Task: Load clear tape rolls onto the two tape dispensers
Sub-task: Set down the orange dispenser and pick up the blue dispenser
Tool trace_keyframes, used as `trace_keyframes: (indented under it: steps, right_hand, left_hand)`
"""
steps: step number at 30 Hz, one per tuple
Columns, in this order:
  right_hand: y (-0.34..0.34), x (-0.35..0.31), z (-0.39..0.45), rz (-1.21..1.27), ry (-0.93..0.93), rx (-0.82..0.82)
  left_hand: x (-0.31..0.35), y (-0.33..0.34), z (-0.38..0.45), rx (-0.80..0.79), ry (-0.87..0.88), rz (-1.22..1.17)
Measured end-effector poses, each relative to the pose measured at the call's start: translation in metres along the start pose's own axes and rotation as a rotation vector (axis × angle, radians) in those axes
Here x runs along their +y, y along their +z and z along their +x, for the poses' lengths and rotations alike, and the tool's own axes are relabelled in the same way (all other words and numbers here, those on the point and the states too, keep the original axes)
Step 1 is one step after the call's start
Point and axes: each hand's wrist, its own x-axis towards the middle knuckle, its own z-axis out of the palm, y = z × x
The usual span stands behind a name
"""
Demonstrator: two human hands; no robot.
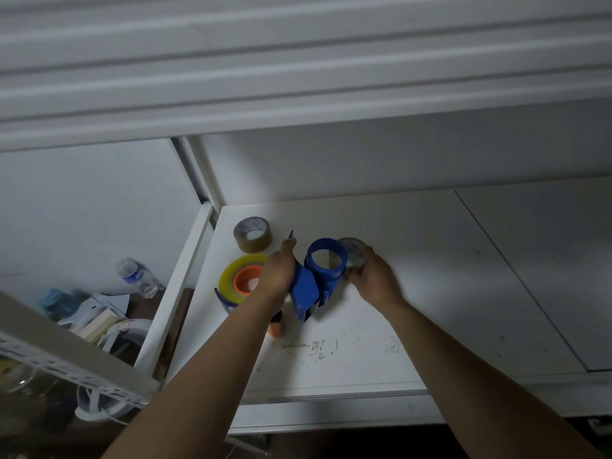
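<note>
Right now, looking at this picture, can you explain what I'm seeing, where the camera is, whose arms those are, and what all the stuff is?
The camera sits on a person's head, looking forward and down, so the two bare arms are their own. There is no machine. The left hand grips a blue dispenser above a white shelf. The right hand holds a clear roll against the dispenser's round hub. On the shelf to the left lie a brown roll and a yellowish roll on an orange hub, seemingly the second dispenser. Lower left, off the shelf, are a bottle and clutter.
</note>
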Motion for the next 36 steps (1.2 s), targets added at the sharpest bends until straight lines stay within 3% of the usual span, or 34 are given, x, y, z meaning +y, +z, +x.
trace_keyframes:
  steps: [4,9,11,16,18,21,26,36]
  right_hand:
    - [0.000,0.000,-0.001,-0.195,0.015,0.008]
    - [0.010,-0.001,0.026,0.060,0.140,-0.223]
    - [0.011,-0.010,0.027,0.176,0.186,-0.246]
    - [-0.009,-0.028,0.004,0.443,0.318,-0.105]
    - [-0.022,-0.030,-0.007,0.536,0.365,-0.146]
    - [-0.044,-0.028,-0.025,0.571,0.328,-0.218]
    - [-0.079,-0.019,-0.044,0.663,0.276,-0.146]
    - [-0.120,-0.023,-0.075,0.473,0.294,0.098]
  left_hand:
    - [-0.001,0.001,0.000,0.000,0.002,-0.006]
    - [-0.002,-0.001,-0.002,0.002,0.011,-0.003]
    - [-0.002,-0.003,-0.005,-0.004,0.010,-0.005]
    - [-0.001,0.003,-0.013,-0.009,0.018,-0.009]
    - [-0.001,0.012,-0.017,-0.010,0.030,-0.007]
    - [-0.003,0.034,-0.026,-0.037,0.053,-0.046]
    - [-0.009,0.066,-0.040,-0.135,0.055,-0.164]
    - [-0.009,0.085,-0.040,-0.365,0.067,-0.162]
